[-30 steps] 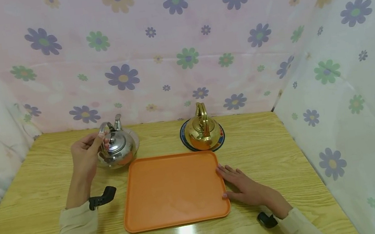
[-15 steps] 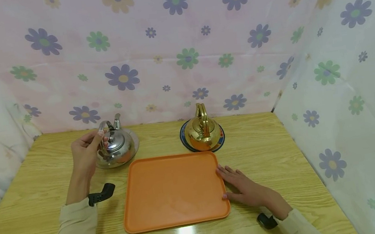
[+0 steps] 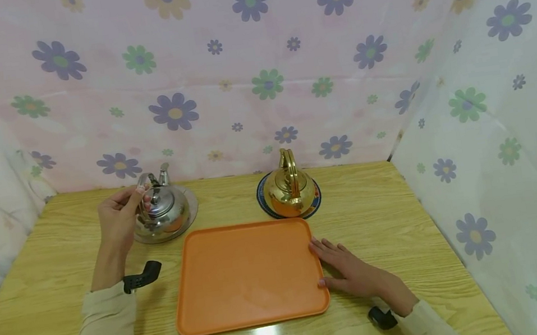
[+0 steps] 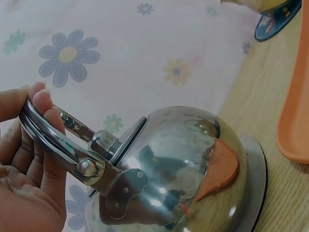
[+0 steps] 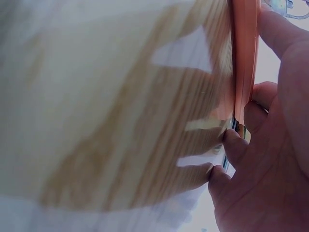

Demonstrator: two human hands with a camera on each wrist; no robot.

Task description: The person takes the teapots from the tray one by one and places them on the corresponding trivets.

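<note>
My left hand [image 3: 119, 215] holds the arched handle of a shiny silver kettle [image 3: 167, 213], fingers and thumb around the metal. In the left wrist view, the kettle [image 4: 178, 159] sits over a pale round plate [image 4: 257, 181], its spout on the far side in the head view. An orange rectangular tray [image 3: 252, 274] lies flat on the table at centre. Spread fingers of my right hand [image 3: 350, 270] touch the tray's right edge, seen close in the right wrist view, where the hand [image 5: 270, 150] stands beside the orange rim [image 5: 245, 63].
A gold kettle [image 3: 286, 196] stands on a blue patterned round plate [image 3: 265, 204] behind the tray. Flowered cloth [image 3: 231, 76] rises along the table's back and both sides. The table [image 3: 380, 203] has a light wood grain.
The silver kettle and my left hand have shifted slightly left. My right hand remains at the tray's edge, and the gold kettle stays in place.
</note>
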